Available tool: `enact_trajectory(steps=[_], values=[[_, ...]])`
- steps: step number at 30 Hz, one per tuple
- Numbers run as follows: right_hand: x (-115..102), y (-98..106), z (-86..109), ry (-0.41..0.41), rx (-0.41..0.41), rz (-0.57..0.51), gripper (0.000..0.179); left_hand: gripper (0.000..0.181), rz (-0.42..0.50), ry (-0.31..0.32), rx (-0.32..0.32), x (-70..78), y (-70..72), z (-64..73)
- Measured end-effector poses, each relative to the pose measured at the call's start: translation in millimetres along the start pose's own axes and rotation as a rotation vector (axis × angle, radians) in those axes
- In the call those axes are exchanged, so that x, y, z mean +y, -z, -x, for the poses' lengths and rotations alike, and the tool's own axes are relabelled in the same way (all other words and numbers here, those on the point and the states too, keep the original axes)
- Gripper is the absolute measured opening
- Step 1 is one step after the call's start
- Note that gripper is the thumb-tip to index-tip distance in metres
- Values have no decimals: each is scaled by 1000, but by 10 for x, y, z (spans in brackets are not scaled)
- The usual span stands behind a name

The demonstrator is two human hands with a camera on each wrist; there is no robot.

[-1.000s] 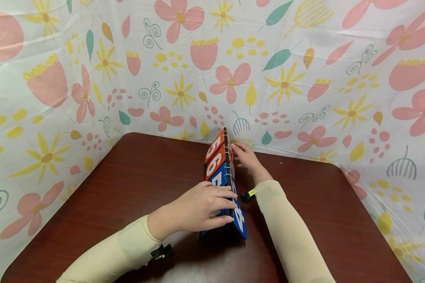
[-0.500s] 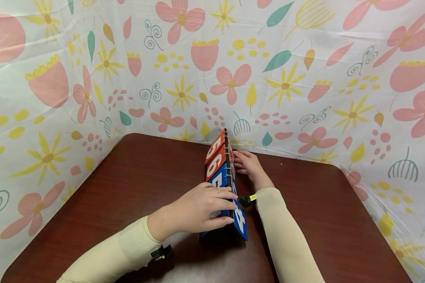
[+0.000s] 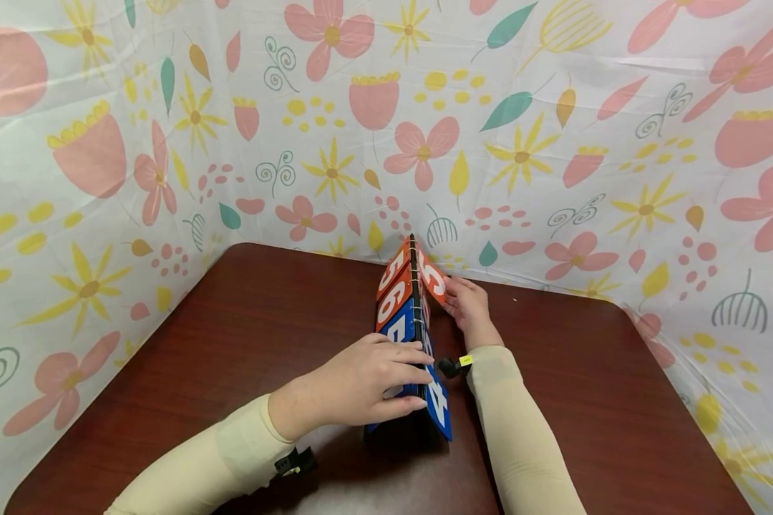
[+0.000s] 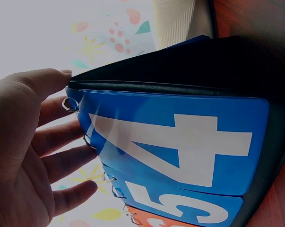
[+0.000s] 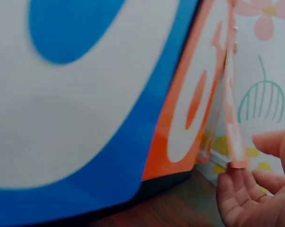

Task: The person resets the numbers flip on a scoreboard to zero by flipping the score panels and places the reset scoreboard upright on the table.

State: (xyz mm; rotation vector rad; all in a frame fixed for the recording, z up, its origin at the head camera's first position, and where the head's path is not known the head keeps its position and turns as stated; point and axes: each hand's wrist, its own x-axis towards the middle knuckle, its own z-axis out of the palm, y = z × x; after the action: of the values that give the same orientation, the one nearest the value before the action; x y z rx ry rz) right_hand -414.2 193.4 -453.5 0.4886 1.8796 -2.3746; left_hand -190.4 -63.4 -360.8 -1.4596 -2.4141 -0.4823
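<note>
A tabletop flip scoreboard [image 3: 416,315] stands like a tent, with blue and orange number cards ringed along its black spine. My left hand [image 3: 367,379] rests on the near end of that spine. In the left wrist view its thumb touches the spine's corner, and its fairly straight fingers spread beside the rings by a blue 4 card [image 4: 194,142]. At the far end, my right hand [image 3: 469,304] holds an orange 5 card [image 3: 433,275] out from the right face. The right wrist view shows fingers [image 5: 234,189] curled under the card's lower edge, the thumb apart.
The scoreboard stands on a dark red-brown table [image 3: 264,315] with rounded corners. Flower-printed cloth [image 3: 522,93] hangs behind the table and at its left. A small black wrist device [image 3: 451,368] sits close to the scoreboard's right face.
My right hand has moved slightly back toward me and to the right, swinging the orange 5 card outward from the scoreboard's right face. My left hand has stayed in place.
</note>
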Motion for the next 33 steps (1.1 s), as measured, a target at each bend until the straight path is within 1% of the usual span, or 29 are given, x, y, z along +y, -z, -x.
enact_trajectory(steps=[3, 6, 8, 11, 14, 18, 20, 23, 27, 33], values=[[-9, 41, -18, -57, 28, -100, 46, 37, 0, 1, -4, 0, 6, 0], [-17, 75, -33, -121, 24, -183, 33, 37, 0, -1, -7, -1, 12, -2], [-18, 91, -34, -152, 11, -204, 29, 36, 2, -1, -7, -3, 11, -2], [-12, 98, -28, -172, -10, -185, 30, 37, 4, 0, -8, -3, 7, -1], [-3, 100, -18, -162, -25, -148, 32, 37, 3, 2, -10, 0, 2, -1], [-9, 108, -8, -108, -46, -126, 28, 37, -3, 4, -11, 5, 3, -3], [-25, 123, 3, -81, -52, -127, 23, 38, -1, 4, -10, 8, 7, -5], [-62, 150, 27, -71, -64, -158, 19, 38, 6, 8, -14, 10, 12, -9], [-123, 192, 57, -93, -101, -239, 26, 38, 17, 17, -26, 12, 11, -13], [-257, 227, 141, -103, -166, -377, 50, 37, 16, 16, -23, 18, 7, -20]])
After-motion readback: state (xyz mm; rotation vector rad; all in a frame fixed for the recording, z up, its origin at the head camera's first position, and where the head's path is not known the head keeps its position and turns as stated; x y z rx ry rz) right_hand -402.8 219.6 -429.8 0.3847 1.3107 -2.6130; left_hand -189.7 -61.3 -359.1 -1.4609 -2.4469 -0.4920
